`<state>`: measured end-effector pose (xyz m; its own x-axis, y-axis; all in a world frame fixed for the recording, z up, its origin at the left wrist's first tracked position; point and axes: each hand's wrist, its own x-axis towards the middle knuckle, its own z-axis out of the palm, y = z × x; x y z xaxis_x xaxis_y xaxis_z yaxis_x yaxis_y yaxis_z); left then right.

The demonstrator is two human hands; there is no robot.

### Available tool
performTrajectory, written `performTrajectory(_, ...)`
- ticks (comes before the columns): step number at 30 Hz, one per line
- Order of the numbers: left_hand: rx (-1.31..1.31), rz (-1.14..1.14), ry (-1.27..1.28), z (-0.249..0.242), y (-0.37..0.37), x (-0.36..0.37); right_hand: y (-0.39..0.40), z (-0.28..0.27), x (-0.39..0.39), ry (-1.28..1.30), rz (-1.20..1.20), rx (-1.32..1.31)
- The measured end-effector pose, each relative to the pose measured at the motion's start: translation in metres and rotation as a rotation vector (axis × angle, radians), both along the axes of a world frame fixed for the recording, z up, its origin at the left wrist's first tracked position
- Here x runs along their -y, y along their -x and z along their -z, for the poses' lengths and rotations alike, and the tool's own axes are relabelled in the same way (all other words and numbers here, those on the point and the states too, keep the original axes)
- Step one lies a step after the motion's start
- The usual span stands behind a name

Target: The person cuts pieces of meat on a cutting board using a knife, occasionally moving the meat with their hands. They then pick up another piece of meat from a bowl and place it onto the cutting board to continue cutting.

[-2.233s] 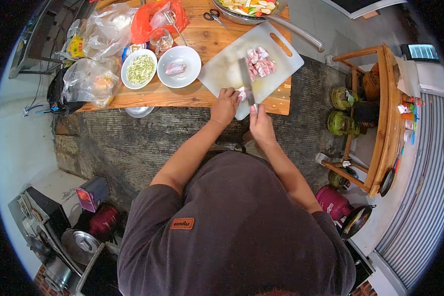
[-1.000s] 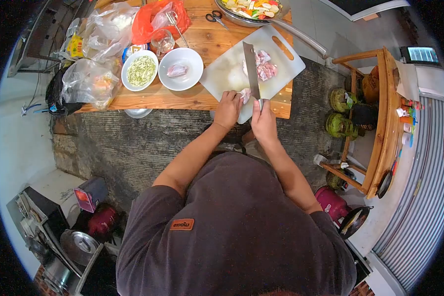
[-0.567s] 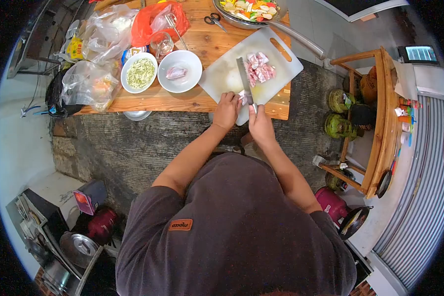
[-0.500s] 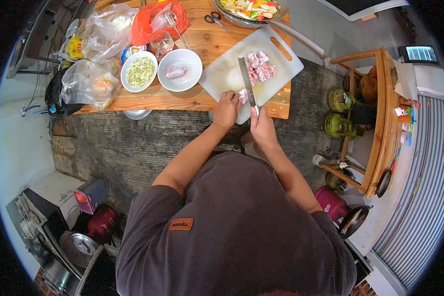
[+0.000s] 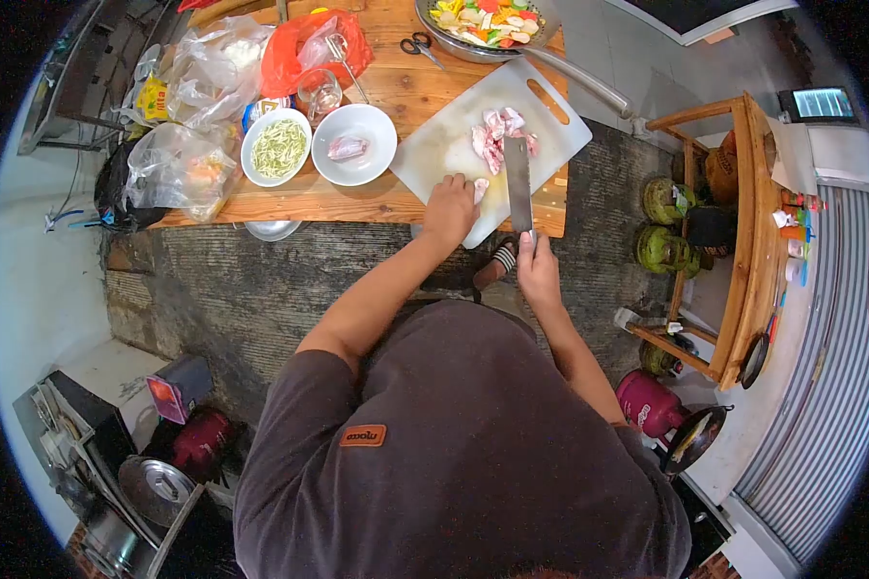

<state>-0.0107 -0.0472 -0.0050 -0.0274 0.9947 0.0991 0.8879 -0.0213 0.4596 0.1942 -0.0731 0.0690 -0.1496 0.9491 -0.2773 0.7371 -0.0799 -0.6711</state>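
My right hand (image 5: 539,268) is wrapped round the handle of a cleaver (image 5: 518,188), whose blade points away from me over the right side of the white cutting board (image 5: 434,130). My left hand (image 5: 449,210) rests on the board's near left part, fingertips closed against a small piece of raw meat (image 5: 481,188). Farther up the board lies a pile of cut raw meat (image 5: 492,138), partly behind the blade tip. Left of the board, a white bowl (image 5: 384,159) holds one more piece of pale meat (image 5: 347,149).
A bowl of shredded green vegetable (image 5: 278,150) stands beside plastic bags (image 5: 179,159) and a red bag (image 5: 304,53). A glass cup (image 5: 321,96) and scissors (image 5: 422,48) lie farther back. At the far edge, a pan of cut vegetables (image 5: 483,46) has its handle (image 5: 599,92) reaching rightward.
The cleaver and my right hand have moved right, away from the small meat piece, and the blade now shows its flat side. My left hand has stayed by the piece.
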Motion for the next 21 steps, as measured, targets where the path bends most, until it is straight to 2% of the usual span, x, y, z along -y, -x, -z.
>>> performTrajectory(2, 0.004, 0.009, 0.052, 0.008, -0.002, -0.006, -0.002, -0.001, 0.002, -0.005, -0.005, -0.016)
performTrajectory(4, 0.248, -0.146, 0.051, 0.009, 0.000, -0.009, -0.005, -0.002, 0.003, -0.010, -0.003, -0.033)
performTrajectory(5, 0.246, -0.140, 0.053, 0.010, 0.004, -0.012, -0.006, -0.003, 0.004, -0.011, -0.007, -0.070)
performTrajectory(7, 0.947, -0.429, 0.331, 0.014, 0.012, -0.018, -0.008, -0.001, 0.006, -0.009, -0.007, -0.110)
performTrajectory(8, 0.943, -0.428, 0.332, 0.018, 0.014, -0.022, -0.011, 0.003, 0.006, -0.006, -0.011, -0.138)
performTrajectory(10, 1.668, -0.661, 0.255, 0.018, 0.017, -0.025, -0.012, 0.009, 0.005, -0.005, -0.018, -0.169)
performTrajectory(11, 1.766, -0.676, 0.246, 0.018, 0.018, -0.025, -0.012, 0.013, 0.005, -0.024, -0.015, -0.169)
performTrajectory(12, 1.765, -0.677, 0.243, 0.020, 0.019, -0.026, -0.010, 0.012, 0.004, -0.044, -0.011, -0.168)
performTrajectory(14, 2.003, -0.667, 0.169, 0.025, 0.019, -0.027, -0.010, 0.009, 0.001, -0.006, -0.017, -0.127)
performTrajectory(18, 2.035, -0.693, 0.163, 0.020, 0.015, -0.030, -0.006, 0.004, -0.004, 0.054, -0.051, -0.057)
performTrajectory(20, 1.714, -0.710, 0.111, 0.024, 0.008, -0.031, -0.003, 0.003, -0.006, 0.048, -0.054, -0.044)
performTrajectory(21, 1.715, -0.710, 0.112, 0.028, 0.005, -0.030, -0.002, 0.002, -0.006, 0.044, -0.057, -0.031)
